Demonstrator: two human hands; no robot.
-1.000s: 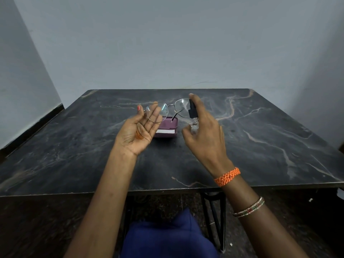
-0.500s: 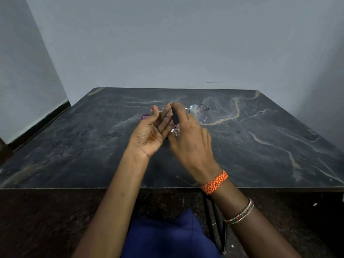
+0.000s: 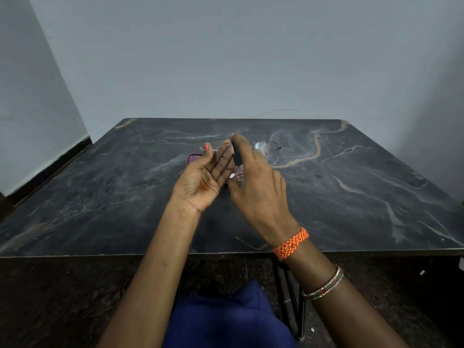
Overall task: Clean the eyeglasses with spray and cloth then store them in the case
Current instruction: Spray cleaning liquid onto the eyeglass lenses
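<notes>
The left hand (image 3: 204,183) is raised palm-up, thumb and fingertips pinching one end of the thin wire-framed eyeglasses with clear lenses (image 3: 266,152). Held by the rim end, the lens faces stay free of fingers and open to the spray. The far lens projects beyond the right hand, clear of both hands and above the table.

The right hand (image 3: 258,192) is curled round a small clear spray bottle with a black nozzle top (image 3: 236,156), forefinger lying over the top. The nozzle stands just beside the near lens, between the two hands. Judged purpose: a close, aimed spray on that lens. Whether the finger is pressing cannot be told; the hand is blurred.

A purple case (image 3: 193,159) lies on the dark marbled tabletop (image 3: 351,197) directly behind the left hand, mostly hidden by it. Its position keeps it within reach for storing. Whether it is open cannot be told.

No cloth is visible. Judgement: spraying stage, wiping and storing outstanding.
</notes>
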